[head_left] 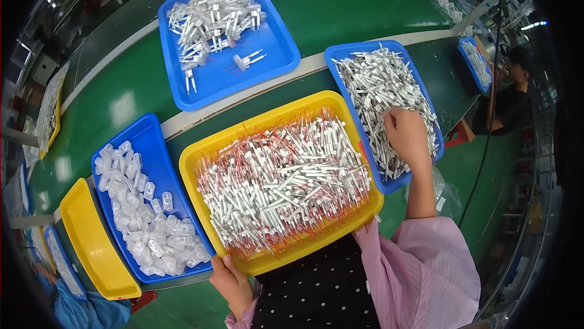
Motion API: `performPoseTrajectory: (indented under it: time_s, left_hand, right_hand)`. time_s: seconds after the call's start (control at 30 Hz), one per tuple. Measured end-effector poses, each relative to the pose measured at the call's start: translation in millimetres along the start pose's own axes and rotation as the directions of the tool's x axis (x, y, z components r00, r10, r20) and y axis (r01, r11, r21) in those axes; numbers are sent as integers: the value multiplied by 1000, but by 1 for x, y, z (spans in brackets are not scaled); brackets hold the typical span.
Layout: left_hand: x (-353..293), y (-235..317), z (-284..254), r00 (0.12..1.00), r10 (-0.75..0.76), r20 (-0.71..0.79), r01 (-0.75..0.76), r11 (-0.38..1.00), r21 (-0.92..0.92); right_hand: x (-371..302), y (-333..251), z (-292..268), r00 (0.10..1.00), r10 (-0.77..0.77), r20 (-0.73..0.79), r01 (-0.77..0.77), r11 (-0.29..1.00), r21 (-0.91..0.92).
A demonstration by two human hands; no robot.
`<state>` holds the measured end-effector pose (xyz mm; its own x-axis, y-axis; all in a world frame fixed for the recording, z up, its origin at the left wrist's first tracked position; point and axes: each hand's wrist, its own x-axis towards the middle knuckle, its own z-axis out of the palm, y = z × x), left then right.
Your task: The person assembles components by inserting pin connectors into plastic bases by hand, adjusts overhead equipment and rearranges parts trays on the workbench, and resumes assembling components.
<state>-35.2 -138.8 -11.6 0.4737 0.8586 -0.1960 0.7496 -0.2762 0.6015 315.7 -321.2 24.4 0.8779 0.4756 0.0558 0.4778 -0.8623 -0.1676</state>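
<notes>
In front of me sits a yellow tray, heaped with slim white sticks that carry thin red wires. My left hand grips its near-left corner, fingers at the rim. Beyond its right side stands a blue tray full of slim white and grey sticks. Over the near part of that pile is my right hand, its fingers curled closed and pointing down. What the right fingers hold, if anything, is hidden by the hand.
Left of the yellow tray, a blue tray holds clear plastic caps. Beside it lies another yellow tray. A larger blue tray with capped sticks rests on the green belt. Other people sit at the right and lower left.
</notes>
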Motion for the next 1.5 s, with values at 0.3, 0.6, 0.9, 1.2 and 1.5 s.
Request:
performPoseTrajectory:
  time_s: [0.3, 0.6, 0.9, 1.2, 1.5]
  left_hand:
    - [10, 10, -29, 967, 85, -240, -67, 994, 83]
    - [42, 11, -47, 815, 421, -397, -345, 904, 251]
    - [55, 8, -42, 715, 510, -478, -453, 859, 239]
    - [59, 0, -53, 688, 511, -516, -429, 859, 279]
    - [56, 8, -67, 700, 548, -459, -489, 835, 251]
  right_hand:
    - [-14, 0, 0, 1000, 6, -13, 1, 877, 481]
    - [-67, -11, -4, 356, -919, 168, -191, 104, 976]
    - [-128, 124, -35, 700, -240, -673, 460, -569, 681]
    - [-93, 96, -133, 525, -476, -706, 541, -454, 708]
    - [-31, 122, -170, 879, -171, -446, 434, -104, 895]
